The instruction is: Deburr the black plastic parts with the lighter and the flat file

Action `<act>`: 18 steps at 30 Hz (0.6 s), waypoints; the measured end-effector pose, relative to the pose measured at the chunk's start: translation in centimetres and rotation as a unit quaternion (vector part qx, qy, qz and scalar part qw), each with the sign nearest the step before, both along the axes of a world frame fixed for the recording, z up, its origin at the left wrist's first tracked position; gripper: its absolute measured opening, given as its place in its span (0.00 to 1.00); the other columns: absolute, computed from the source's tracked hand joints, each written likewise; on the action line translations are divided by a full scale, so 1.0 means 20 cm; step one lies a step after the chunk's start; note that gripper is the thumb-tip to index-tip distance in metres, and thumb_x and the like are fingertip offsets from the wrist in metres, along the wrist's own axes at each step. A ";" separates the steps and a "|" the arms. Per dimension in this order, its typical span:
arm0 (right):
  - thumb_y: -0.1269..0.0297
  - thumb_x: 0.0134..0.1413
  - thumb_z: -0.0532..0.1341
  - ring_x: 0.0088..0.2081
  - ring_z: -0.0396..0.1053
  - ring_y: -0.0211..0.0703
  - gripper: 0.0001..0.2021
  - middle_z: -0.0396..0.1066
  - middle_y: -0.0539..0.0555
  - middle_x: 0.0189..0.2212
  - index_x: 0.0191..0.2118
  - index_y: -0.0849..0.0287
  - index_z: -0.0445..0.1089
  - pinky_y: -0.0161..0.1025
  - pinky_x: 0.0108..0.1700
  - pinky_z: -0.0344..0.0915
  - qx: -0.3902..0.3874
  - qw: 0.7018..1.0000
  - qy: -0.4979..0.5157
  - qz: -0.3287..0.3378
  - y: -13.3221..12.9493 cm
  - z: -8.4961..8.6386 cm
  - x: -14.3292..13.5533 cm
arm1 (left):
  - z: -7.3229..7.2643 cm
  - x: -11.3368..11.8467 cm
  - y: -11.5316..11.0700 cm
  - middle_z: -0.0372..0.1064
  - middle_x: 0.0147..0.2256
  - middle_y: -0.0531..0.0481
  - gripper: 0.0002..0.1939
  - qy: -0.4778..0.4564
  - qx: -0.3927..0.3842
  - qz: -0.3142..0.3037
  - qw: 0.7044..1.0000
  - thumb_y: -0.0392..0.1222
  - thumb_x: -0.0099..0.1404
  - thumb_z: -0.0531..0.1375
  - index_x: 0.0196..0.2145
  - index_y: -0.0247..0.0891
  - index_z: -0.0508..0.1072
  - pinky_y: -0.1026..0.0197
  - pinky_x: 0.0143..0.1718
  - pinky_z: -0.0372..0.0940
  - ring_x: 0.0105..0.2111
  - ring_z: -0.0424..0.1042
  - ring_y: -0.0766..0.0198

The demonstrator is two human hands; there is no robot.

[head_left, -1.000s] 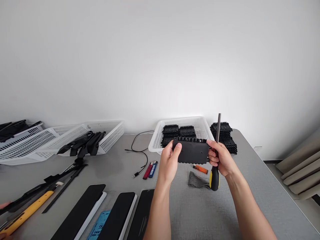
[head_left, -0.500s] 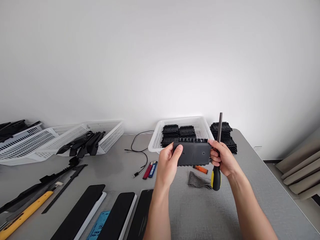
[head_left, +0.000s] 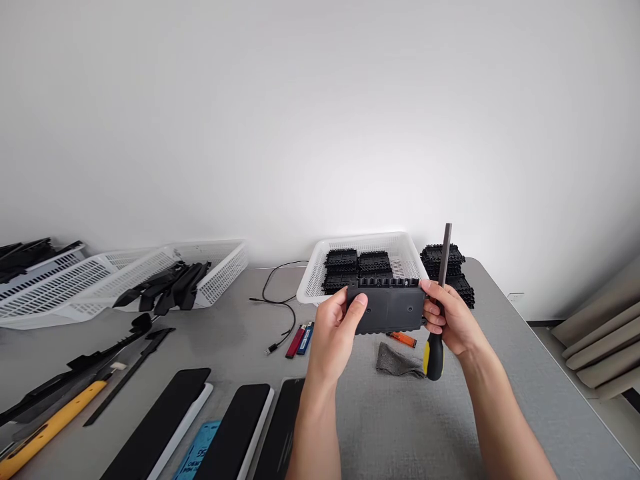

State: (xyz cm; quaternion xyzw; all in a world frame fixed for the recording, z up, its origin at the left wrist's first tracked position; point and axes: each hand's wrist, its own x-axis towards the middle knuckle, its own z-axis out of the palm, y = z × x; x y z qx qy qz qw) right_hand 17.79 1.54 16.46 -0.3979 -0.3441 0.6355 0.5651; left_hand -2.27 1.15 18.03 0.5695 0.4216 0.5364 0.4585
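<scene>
A dark rectangular plastic part (head_left: 387,310) with a toothed upper edge and two small holes is held up in front of me. My left hand (head_left: 334,333) is closed on its left end, thumb across the face. With thumb and forefinger, my right hand (head_left: 453,317) pinches its right end. The same hand keeps a file (head_left: 445,257) upright in its fingers, its flat metal blade up and its black-and-yellow handle down. Below the part, a grey cloth (head_left: 397,361) and an orange lighter (head_left: 403,339) lie on the table.
Behind the part stands a white basket (head_left: 313,280) with similar black parts; more are stacked (head_left: 459,283) to its right. A cable (head_left: 267,285) and red (head_left: 295,342) and blue (head_left: 305,339) lighters lie left. Farther left are black strips, baskets and a yellow-handled tool (head_left: 55,427).
The plastic part and file have shifted slightly to the right with my hands, and the file's blade has turned to show more of its flat face. Both grips stay the same.
</scene>
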 end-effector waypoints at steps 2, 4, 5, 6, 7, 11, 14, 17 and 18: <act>0.48 0.45 0.71 0.16 0.40 0.27 0.24 0.48 0.40 0.16 0.25 0.56 0.57 0.27 0.14 0.43 0.006 1.000 -0.001 0.000 0.00 0.00 0.00 | 0.00 0.00 0.00 0.68 0.28 0.50 0.17 -0.001 0.000 -0.004 1.000 0.55 0.64 0.62 0.29 0.37 0.72 0.62 0.31 0.59 0.29 0.64 0.63; 0.48 0.46 0.71 0.17 0.40 0.27 0.23 0.49 0.40 0.16 0.26 0.56 0.58 0.27 0.14 0.43 0.012 1.000 -0.001 0.001 -0.01 0.00 0.00 | -0.01 0.00 0.01 0.70 0.30 0.50 0.16 0.000 0.001 -0.009 1.000 0.54 0.64 0.62 0.31 0.37 0.72 0.62 0.33 0.61 0.31 0.66 0.62; 0.48 0.46 0.71 0.17 0.40 0.27 0.23 0.49 0.40 0.16 0.26 0.57 0.59 0.27 0.14 0.42 0.016 1.000 -0.001 0.000 -0.01 0.00 0.00 | -0.01 0.00 0.01 0.70 0.31 0.49 0.16 0.003 0.003 -0.006 1.000 0.55 0.64 0.62 0.32 0.37 0.73 0.62 0.35 0.61 0.32 0.67 0.61; 0.48 0.46 0.72 0.17 0.40 0.27 0.22 0.49 0.40 0.16 0.26 0.57 0.60 0.27 0.15 0.42 0.023 1.000 -0.002 -0.001 -0.01 0.00 0.00 | -0.01 0.00 0.02 0.71 0.32 0.49 0.16 0.010 0.007 0.002 1.000 0.55 0.65 0.62 0.33 0.37 0.73 0.62 0.36 0.62 0.34 0.68 0.61; 0.48 0.46 0.72 0.17 0.40 0.26 0.22 0.50 0.40 0.17 0.26 0.57 0.61 0.27 0.15 0.42 0.033 0.999 -0.006 -0.002 -0.01 0.00 0.00 | -0.01 0.01 0.03 0.71 0.33 0.49 0.17 0.018 0.011 0.017 1.000 0.56 0.65 0.61 0.34 0.38 0.74 0.61 0.37 0.62 0.35 0.69 0.60; 0.48 0.46 0.72 0.16 0.41 0.26 0.21 0.53 0.42 0.18 0.25 0.58 0.64 0.29 0.15 0.42 0.079 0.995 -0.052 -0.020 -0.02 0.00 0.00 | -0.02 0.00 0.05 0.73 0.45 0.45 0.20 0.051 0.026 0.073 0.996 0.59 0.65 0.60 0.44 0.41 0.76 0.59 0.48 0.63 0.49 0.69 0.54; 0.48 0.46 0.72 0.16 0.42 0.27 0.19 0.54 0.43 0.18 0.30 0.59 0.70 0.30 0.15 0.42 0.092 0.992 -0.074 -0.035 -0.03 0.00 0.00 | -0.01 -0.01 0.06 0.70 0.53 0.44 0.22 0.062 0.025 0.068 0.995 0.59 0.65 0.60 0.50 0.44 0.75 0.56 0.54 0.61 0.54 0.67 0.53; 0.49 0.46 0.71 0.16 0.42 0.28 0.19 0.50 0.41 0.16 0.35 0.60 0.75 0.31 0.16 0.42 0.101 0.990 -0.082 -0.047 -0.04 0.00 0.00 | -0.01 -0.02 0.05 0.69 0.55 0.44 0.21 0.065 0.041 0.059 0.995 0.59 0.65 0.59 0.48 0.44 0.75 0.54 0.58 0.59 0.55 0.67 0.52; 0.49 0.47 0.71 0.16 0.41 0.28 0.19 0.48 0.41 0.16 0.36 0.60 0.76 0.31 0.16 0.42 0.104 0.990 -0.084 -0.048 -0.05 0.00 0.00 | -0.01 -0.02 0.05 0.69 0.56 0.44 0.20 0.066 0.047 0.057 0.995 0.59 0.66 0.59 0.48 0.44 0.75 0.53 0.58 0.58 0.55 0.67 0.51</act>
